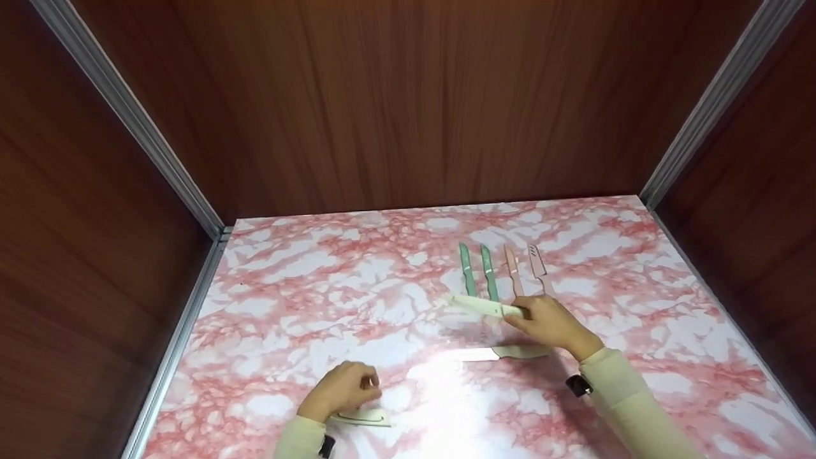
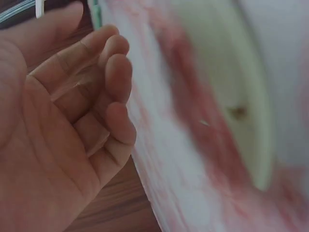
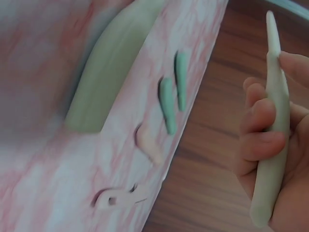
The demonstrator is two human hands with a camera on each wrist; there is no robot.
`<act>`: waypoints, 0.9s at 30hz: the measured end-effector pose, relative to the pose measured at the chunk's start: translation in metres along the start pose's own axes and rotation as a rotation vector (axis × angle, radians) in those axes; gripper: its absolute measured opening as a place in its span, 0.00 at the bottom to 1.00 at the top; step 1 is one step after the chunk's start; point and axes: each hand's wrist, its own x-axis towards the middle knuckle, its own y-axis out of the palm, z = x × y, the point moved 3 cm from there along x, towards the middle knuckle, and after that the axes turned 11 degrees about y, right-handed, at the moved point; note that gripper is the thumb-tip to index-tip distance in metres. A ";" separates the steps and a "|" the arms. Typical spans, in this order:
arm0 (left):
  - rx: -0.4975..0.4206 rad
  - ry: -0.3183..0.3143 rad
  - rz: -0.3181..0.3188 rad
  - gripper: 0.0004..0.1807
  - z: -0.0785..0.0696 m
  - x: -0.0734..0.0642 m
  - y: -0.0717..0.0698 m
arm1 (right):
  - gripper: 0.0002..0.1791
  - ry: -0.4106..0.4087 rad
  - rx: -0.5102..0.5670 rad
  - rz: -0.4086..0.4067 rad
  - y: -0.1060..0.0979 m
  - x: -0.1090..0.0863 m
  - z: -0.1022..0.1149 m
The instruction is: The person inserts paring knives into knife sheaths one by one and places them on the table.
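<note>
My right hand (image 1: 545, 322) grips the handle of a pale green knife (image 3: 273, 130), raised above the table with its pale blade pointing left in the head view. Below it lies a larger knife (image 1: 523, 352) with a bare, shiny blade and a pale green handle. Near the front, my left hand (image 1: 344, 389) has loosely curled fingers with nothing between them. Just under that hand is a flat pale green piece (image 1: 366, 417), partly hidden by it; the left wrist view shows it blurred, so its kind is unclear.
Two green knives (image 1: 466, 268) lie side by side farther back, beside a pink knife (image 1: 512, 268) and a pink slotted piece (image 1: 537, 260) with a handle. Brown wood-grain panels (image 1: 414, 108) wall in the pink-and-white marbled table (image 1: 287, 287) at the back and sides.
</note>
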 end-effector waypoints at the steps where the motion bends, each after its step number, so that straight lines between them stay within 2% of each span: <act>1: -0.017 0.000 0.017 0.06 0.002 -0.003 0.003 | 0.08 0.021 0.000 -0.004 -0.001 0.000 -0.004; 5: -0.097 -0.013 0.059 0.11 0.006 -0.013 0.014 | 0.10 0.114 0.023 -0.041 -0.005 0.001 -0.019; 9: -0.139 -0.009 0.067 0.15 0.006 -0.020 0.020 | 0.13 0.213 0.060 -0.101 -0.013 0.002 -0.037; 17: -0.072 0.041 0.056 0.15 0.005 -0.020 0.022 | 0.16 0.427 0.082 -0.180 -0.025 0.004 -0.076; 20: -0.052 0.064 0.052 0.14 0.006 -0.019 0.023 | 0.17 0.497 0.073 -0.190 -0.027 0.003 -0.088; 27: -0.056 0.061 0.038 0.13 0.007 -0.015 0.024 | 0.18 0.620 0.090 -0.181 -0.022 0.003 -0.113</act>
